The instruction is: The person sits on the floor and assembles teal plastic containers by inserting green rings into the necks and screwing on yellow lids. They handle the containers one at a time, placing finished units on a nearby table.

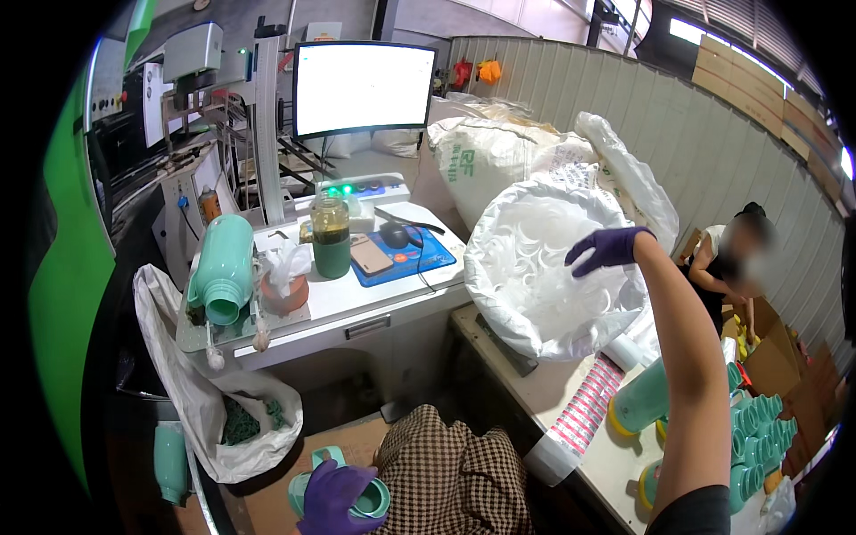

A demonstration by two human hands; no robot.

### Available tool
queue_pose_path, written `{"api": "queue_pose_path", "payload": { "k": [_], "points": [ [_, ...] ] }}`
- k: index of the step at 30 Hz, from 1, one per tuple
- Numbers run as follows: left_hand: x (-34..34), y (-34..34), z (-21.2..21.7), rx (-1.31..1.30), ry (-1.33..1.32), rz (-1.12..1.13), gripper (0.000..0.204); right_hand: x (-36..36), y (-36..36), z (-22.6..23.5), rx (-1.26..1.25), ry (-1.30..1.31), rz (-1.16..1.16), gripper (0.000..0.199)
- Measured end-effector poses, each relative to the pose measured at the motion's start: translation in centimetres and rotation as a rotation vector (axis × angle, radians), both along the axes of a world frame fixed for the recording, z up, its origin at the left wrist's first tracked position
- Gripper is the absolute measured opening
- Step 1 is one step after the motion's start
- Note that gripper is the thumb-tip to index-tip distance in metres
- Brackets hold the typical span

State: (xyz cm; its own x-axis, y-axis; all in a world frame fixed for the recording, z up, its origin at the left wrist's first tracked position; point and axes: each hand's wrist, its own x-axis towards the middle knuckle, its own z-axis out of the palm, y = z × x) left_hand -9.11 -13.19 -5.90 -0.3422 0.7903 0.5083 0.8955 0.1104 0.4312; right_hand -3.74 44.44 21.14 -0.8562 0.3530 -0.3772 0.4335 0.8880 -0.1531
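My right hand, in a purple glove, reaches up over the mouth of a big white plastic bag full of clear plastic rings; its fingers hang spread and hold nothing I can see. My left hand, also gloved in purple, rests low by my checked lap and grips a mint-green cup lid piece. A mint-green bottle sits clamped sideways on the white machine table.
A monitor, glass jar, phone and mouse stand on the white table. A long sleeve of stacked cups and several mint-green bottles lie on the bench at right. A white sack hangs at left. Another person works beyond.
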Motion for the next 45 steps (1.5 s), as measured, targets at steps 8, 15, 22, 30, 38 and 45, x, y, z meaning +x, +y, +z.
{"api": "queue_pose_path", "payload": {
  "k": [8,15,22,30,38,45],
  "points": [
    [0.2,0.2,-0.9,0.033,0.004,0.042,0.064,-9.3,1.9,-5.0,0.580,0.469,0.279,0.036],
    [-0.4,0.1,-0.4,-0.035,-0.037,0.046,0.073,-17.6,1.1,-9.5,0.542,0.121,-0.040,0.058],
    [-0.5,-0.3,-1.2,-0.027,-0.051,0.030,0.075,-14.3,2.9,-8.5,0.529,0.118,0.147,0.053],
    [-0.1,-1.1,-1.4,0.026,0.005,0.052,0.072,-1.6,2.3,-5.1,0.238,0.334,0.042,0.046],
    [-0.8,-1.1,-3.0,-0.081,-0.210,-0.017,0.102,1.8,-0.9,-2.6,0.406,0.612,-0.315,0.039],
    [0.4,-3.5,-3.1,0.086,-0.418,0.223,0.105,2.8,-19.0,-11.2,0.015,1.167,0.232,0.014]
  ]
}}
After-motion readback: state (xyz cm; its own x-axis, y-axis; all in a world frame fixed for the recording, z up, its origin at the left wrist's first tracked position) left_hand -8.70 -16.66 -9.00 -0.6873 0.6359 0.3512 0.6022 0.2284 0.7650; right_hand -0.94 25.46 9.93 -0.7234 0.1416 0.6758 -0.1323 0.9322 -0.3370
